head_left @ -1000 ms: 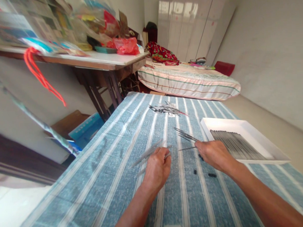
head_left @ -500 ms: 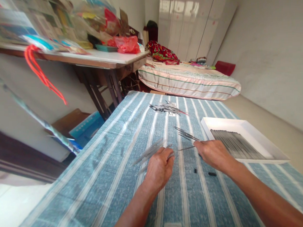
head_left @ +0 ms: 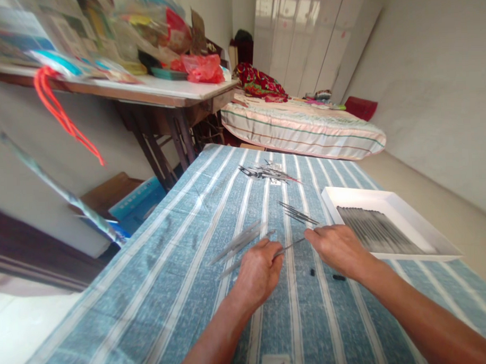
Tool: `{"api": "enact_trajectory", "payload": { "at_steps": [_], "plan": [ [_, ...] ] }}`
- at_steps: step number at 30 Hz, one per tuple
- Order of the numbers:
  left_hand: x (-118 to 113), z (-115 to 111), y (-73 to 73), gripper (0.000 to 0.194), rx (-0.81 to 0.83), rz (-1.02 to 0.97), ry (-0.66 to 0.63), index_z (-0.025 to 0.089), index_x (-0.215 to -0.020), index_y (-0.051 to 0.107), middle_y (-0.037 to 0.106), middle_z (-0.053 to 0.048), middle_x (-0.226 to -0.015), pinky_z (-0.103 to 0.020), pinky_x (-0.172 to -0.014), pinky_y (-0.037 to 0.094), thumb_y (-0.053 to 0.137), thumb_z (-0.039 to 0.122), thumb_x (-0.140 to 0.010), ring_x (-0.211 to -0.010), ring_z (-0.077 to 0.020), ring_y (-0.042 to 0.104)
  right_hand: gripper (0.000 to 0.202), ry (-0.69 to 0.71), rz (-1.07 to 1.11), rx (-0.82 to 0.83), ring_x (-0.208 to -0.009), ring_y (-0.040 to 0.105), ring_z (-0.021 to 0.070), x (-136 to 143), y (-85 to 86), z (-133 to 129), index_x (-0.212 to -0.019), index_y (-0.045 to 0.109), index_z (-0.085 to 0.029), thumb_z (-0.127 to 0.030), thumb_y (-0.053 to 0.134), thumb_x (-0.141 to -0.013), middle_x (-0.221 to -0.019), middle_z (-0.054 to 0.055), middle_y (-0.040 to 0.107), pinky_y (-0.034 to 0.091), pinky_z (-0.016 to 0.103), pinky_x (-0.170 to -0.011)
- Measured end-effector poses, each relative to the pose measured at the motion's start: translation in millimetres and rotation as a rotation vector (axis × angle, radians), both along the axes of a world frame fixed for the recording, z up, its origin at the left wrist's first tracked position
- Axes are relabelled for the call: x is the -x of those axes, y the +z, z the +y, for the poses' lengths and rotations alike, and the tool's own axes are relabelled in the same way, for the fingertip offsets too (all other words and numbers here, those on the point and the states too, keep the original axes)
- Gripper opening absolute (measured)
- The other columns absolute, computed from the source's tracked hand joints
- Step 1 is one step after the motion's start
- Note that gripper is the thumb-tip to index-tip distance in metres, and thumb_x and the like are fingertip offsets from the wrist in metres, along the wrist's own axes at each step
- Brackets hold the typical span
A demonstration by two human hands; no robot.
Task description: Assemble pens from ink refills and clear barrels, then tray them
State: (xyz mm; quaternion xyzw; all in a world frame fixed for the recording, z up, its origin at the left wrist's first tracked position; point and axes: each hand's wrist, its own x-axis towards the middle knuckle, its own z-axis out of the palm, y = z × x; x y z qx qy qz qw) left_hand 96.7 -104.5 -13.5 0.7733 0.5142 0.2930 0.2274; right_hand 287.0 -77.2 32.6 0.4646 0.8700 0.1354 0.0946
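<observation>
My left hand [head_left: 260,271] is closed in a pinch on a slim grey piece, most of it hidden by the fingers. My right hand [head_left: 335,247] pinches a thin dark rod [head_left: 294,245], whose other end reaches the left fingertips. Whether it goes into the grey piece I cannot tell. Beside and partly behind my left hand lie several long, greyish, see-through sticks [head_left: 237,242]. Several thin dark rods [head_left: 298,214] lie just beyond my right fingers. Two small black pieces, a short one [head_left: 312,272] and a longer one [head_left: 339,277], rest on the cloth below my right hand.
A white shallow box [head_left: 391,198] at the right holds a row of dark sticks [head_left: 376,230]. Farther back on the striped blue cloth [head_left: 183,290] is a pile of dark slender parts [head_left: 266,173]. A cluttered side table [head_left: 176,94] stands left; a bed [head_left: 305,124] is behind.
My hands have come closer together. The dark rod, its free end apart from my left fingers before, now meets them. The view has shifted very slightly.
</observation>
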Motion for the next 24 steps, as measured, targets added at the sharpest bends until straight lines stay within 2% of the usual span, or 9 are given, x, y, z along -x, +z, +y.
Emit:
{"api": "enact_trajectory", "payload": {
  "at_steps": [5, 9, 12, 15, 18, 24],
  "plan": [
    [-2, 0, 0.9, 0.016, 0.047, -0.112, -0.016, 0.018, -0.078, 0.061, 0.06, -0.001, -0.072, -0.025, -0.065, 0.043, 0.046, 0.016, -0.082, -0.071, -0.0147, 0.057, 0.017, 0.13, 0.137, -0.076, -0.062, 0.06, 0.0173, 11, -2.2, -14, -0.082, 0.06, -0.017, -0.008, 0.047, -0.081, -0.066, 0.004, 0.063, 0.035, 0.027, -0.056],
    [-4, 0, 0.2, 0.016, 0.087, -0.278, -0.015, 0.017, -0.081, 0.064, 0.063, 0.0, -0.073, -0.025, -0.065, 0.046, 0.048, 0.02, -0.081, -0.069, -0.0144, 0.058, 0.027, 0.228, 0.36, -0.101, -0.062, 0.059, 0.0152, 11, -2.4, -24, -0.101, 0.062, -0.017, -0.013, 0.04, -0.088, -0.066, 0.004, 0.064, 0.039, 0.025, -0.061],
    [-6, 0, -2.4, 0.017, 0.125, -0.425, 0.014, 0.018, -0.087, 0.065, 0.064, 0.0, -0.075, -0.024, -0.064, 0.048, 0.051, 0.024, -0.079, -0.068, -0.0138, 0.058, 0.032, 0.106, 0.473, -0.07, -0.069, 0.062, 0.015, -5, -1.2, -18, -0.112, 0.06, -0.019, -0.023, 0.036, -0.091, -0.078, 0.006, 0.069, 0.042, 0.024, -0.067],
    [-8, 1, -4.4, 0.023, 0.183, -0.548, 0.068, 0.018, -0.096, 0.066, 0.063, 0.0, -0.074, -0.022, -0.057, 0.048, 0.053, 0.026, -0.078, -0.061, -0.0117, 0.056, 0.03, -0.162, 0.44, 0.0, -0.077, 0.064, 0.0169, -29, -2.2, -2, -0.107, 0.063, -0.022, -0.03, 0.04, -0.089, -0.086, 0.005, 0.071, 0.042, 0.023, -0.069],
    [-10, 0, -4.0, 0.03, 0.233, -0.623, 0.088, 0.017, -0.103, 0.064, 0.062, 0.001, -0.071, -0.021, -0.053, 0.047, 0.054, 0.027, -0.076, -0.055, -0.0099, 0.053, 0.026, -0.353, 0.358, 0.103, -0.076, 0.064, 0.0175, -49, -9.1, 13, -0.099, 0.065, -0.023, -0.03, 0.044, -0.086, -0.08, 0.003, 0.071, 0.04, 0.023, -0.066],
    [-11, 0, -3.0, 0.029, 0.286, -0.591, 0.071, 0.02, -0.101, 0.065, 0.064, 0.001, -0.071, -0.021, -0.051, 0.048, 0.052, 0.028, -0.077, -0.053, -0.0097, 0.053, 0.022, -0.381, 0.235, 0.209, -0.087, 0.064, 0.0201, -53, -29.3, 21, -0.095, 0.066, -0.024, -0.025, 0.047, -0.083, -0.091, 0.004, 0.071, 0.038, 0.024, -0.066]
  ]
}}
